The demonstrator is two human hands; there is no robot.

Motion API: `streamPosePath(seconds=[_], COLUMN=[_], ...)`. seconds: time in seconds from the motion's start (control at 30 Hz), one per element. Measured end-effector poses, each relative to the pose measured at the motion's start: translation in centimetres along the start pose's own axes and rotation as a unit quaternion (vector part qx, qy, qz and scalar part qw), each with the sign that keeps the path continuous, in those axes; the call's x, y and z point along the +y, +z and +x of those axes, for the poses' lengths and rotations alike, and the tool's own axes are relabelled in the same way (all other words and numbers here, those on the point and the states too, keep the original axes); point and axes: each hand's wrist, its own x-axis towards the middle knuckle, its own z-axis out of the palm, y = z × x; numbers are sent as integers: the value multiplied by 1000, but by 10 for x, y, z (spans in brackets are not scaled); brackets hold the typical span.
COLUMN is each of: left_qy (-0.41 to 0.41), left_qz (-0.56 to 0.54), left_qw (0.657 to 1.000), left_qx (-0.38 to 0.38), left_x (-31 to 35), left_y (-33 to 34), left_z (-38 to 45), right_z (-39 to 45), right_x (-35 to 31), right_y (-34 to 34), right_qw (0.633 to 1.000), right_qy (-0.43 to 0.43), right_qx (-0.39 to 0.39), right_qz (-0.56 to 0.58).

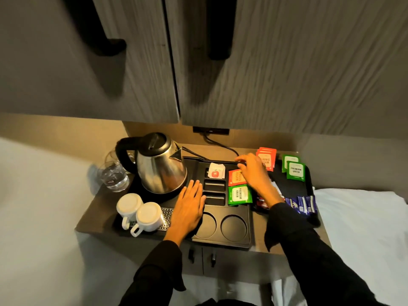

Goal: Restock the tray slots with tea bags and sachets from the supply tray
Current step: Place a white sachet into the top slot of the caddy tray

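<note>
Two wide slots of the tray [223,237] hold red tea bags [235,176] and green ones [239,194]; two narrow slots near its middle stay empty. Left hand [189,206] lies flat, fingers spread; right hand [254,171] hovers, fingers loosely curled, gripping nothing visible. Supply tray [309,186] at the desk's right edge holds more.

2 bare hands [189,204] | long black sleeves [309,250] | loose cuffs

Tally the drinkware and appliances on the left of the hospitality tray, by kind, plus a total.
White cups, upside down: 2
Clear glasses: 2
Steel kettle: 1
Total: 5
</note>
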Motion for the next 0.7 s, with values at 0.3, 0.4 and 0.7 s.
streamPosePath(seconds=[0.3, 0.4, 0.7], left_qy=[5, 3, -3], left_qz=[-6, -8, -14], left_qw=[1000, 1000, 1000], left_qx=[-1, -6, -6], left_x=[4, 5, 5], left_y=[4, 4, 4], left_z=[1, 1, 1], right_z=[-72, -73, -62], right_x=[94, 93, 90], right_y=[-36, -33, -33], right_qw=[976, 978, 970], right_qy=[113, 88, 52], right_qx=[-141, -125, -114], right_qz=[-121, -145, -208])
